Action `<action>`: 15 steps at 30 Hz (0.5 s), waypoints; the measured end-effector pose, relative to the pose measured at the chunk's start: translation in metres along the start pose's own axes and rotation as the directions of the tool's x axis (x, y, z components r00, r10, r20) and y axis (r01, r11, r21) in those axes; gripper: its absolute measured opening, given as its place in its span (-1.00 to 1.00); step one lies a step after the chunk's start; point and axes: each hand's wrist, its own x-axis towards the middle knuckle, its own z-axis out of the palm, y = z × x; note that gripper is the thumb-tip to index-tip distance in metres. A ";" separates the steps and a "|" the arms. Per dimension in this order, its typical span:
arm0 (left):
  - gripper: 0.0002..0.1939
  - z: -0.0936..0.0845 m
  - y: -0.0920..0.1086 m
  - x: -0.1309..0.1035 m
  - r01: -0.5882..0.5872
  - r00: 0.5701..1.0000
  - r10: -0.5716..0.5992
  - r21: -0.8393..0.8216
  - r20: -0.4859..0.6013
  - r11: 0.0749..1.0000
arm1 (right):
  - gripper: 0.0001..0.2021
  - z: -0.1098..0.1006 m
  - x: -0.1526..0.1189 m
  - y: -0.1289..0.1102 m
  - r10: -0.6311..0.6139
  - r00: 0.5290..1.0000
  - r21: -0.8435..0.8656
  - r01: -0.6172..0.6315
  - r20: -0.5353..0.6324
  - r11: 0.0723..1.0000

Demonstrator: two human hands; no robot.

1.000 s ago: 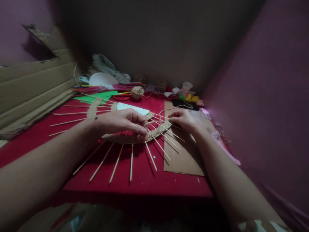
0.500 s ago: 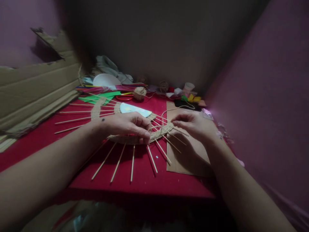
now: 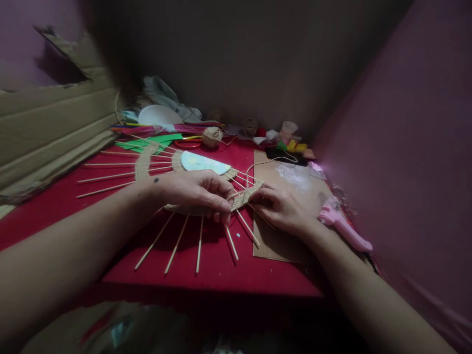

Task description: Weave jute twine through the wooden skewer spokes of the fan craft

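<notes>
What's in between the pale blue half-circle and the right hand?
In the head view, from the half-circle to the right hand: the inner woven band, thin sticks and string, then the outer woven band.

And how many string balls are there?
3, it seems: a round tan twine ball right of the flat green sheets, a darker brown twine ball farther back to its right, and a dim brown twine ball behind the first. Others may be hidden.
</notes>
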 end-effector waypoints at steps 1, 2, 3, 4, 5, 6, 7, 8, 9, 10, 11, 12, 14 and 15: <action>-0.85 0.001 -0.001 0.000 0.003 1.000 -0.003 -0.018 0.006 1.000 | -0.83 0.001 -0.001 -0.001 -0.003 1.000 -0.023 0.003 0.004 1.000; -0.86 0.002 -0.001 0.001 0.003 1.000 -0.002 -0.024 0.013 1.000 | -0.81 0.002 -0.001 -0.002 -0.001 1.000 -0.047 0.001 0.003 0.999; -0.86 0.002 -0.001 0.001 -0.002 1.000 0.002 -0.019 0.016 1.000 | -0.77 0.002 -0.002 -0.002 0.005 1.000 -0.071 -0.005 -0.003 0.997; -0.87 0.002 -0.001 0.001 -0.008 1.000 0.008 -0.006 0.016 1.000 | -0.73 0.003 -0.002 -0.003 0.013 1.000 -0.093 -0.014 -0.012 0.996; -0.87 0.003 -0.001 0.001 -0.015 1.000 0.015 0.011 0.016 1.000 | -0.69 0.003 -0.003 -0.004 0.025 0.999 -0.114 -0.028 -0.024 0.993; -0.87 0.003 0.000 0.001 -0.022 1.000 0.022 0.028 0.016 0.999 | -0.66 0.003 -0.004 -0.004 0.040 0.999 -0.128 -0.044 -0.036 0.991; -0.87 0.003 0.000 0.001 -0.029 0.999 0.028 0.042 0.020 0.999 | -0.63 0.003 -0.004 -0.005 0.054 0.997 -0.134 -0.060 -0.046 0.989; -0.86 0.003 0.001 0.001 -0.035 0.999 0.033 0.054 0.025 0.998 | -0.62 0.003 -0.004 -0.005 0.067 0.997 -0.137 -0.073 -0.050 0.988; -0.85 0.003 0.002 0.001 -0.040 0.999 0.038 0.065 0.032 0.997 | -0.62 0.003 -0.005 -0.005 0.072 0.996 -0.138 -0.078 -0.048 0.987; -0.84 0.004 0.003 0.002 -0.045 0.998 0.042 0.076 0.039 0.996 | -0.63 0.003 -0.005 -0.005 0.070 0.997 -0.143 -0.075 -0.042 0.987; -0.84 0.005 0.003 0.002 -0.050 0.998 0.046 0.088 0.047 0.995 | -0.65 0.004 -0.005 -0.005 0.061 0.998 -0.155 -0.065 -0.033 0.986; -0.83 0.006 0.004 0.003 -0.055 0.997 0.049 0.099 0.056 0.994 | -0.66 0.006 -0.005 -0.005 0.045 0.999 -0.177 -0.050 -0.030 0.983; -0.82 0.007 0.004 0.004 -0.063 0.996 0.055 0.116 0.077 0.991 | -0.71 0.009 -0.005 -0.005 0.012 0.999 -0.244 -0.020 -0.036 0.970; -0.81 0.008 0.003 0.005 -0.065 0.995 0.055 0.117 0.085 0.991 | -0.73 0.010 -0.004 -0.005 0.004 0.999 -0.279 -0.015 -0.042 0.960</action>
